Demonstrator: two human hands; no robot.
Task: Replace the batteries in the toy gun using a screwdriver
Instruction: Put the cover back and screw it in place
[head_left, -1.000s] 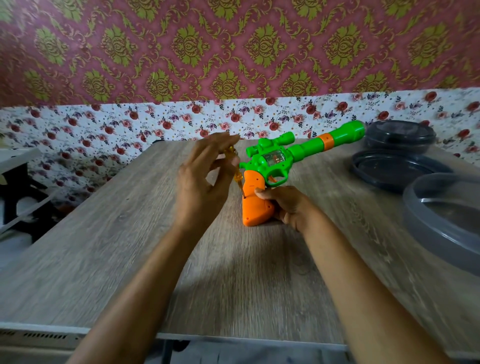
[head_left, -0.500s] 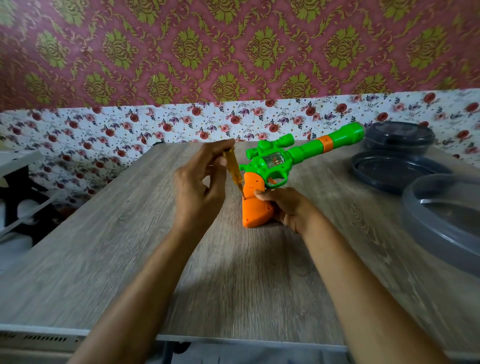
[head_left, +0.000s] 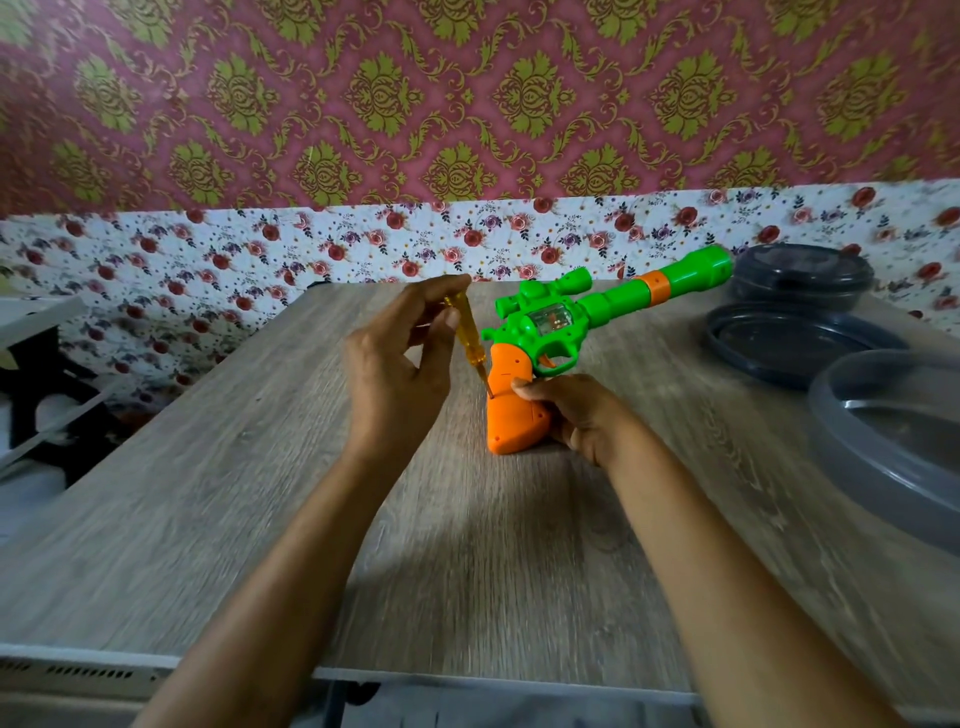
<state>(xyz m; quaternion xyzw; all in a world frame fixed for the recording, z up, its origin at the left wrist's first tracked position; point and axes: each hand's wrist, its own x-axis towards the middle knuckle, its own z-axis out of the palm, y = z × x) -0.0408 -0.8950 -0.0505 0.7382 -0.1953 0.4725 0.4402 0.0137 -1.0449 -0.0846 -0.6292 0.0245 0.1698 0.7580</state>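
On the wood-grain tabletop (head_left: 218, 519) our left hand (head_left: 395, 379) has its grip pinched on the yellow screwdriver (head_left: 466, 340), whose tip touches the orange handle of the toy gun (head_left: 550, 332), and our right hand (head_left: 584, 415) clamps this handle, its butt standing on the tabletop, with dark containers (head_left: 802, 278) at the right.

Gun (head_left: 550, 332): green body, orange barrel band, orange grip; stood butt-down mid-table (head_left: 467, 571), nearer the far edge, barrel slanting up toward the far right corner.
Screwdriver (head_left: 467, 340): clear yellow handle, tilted, tip against the grip's left side.
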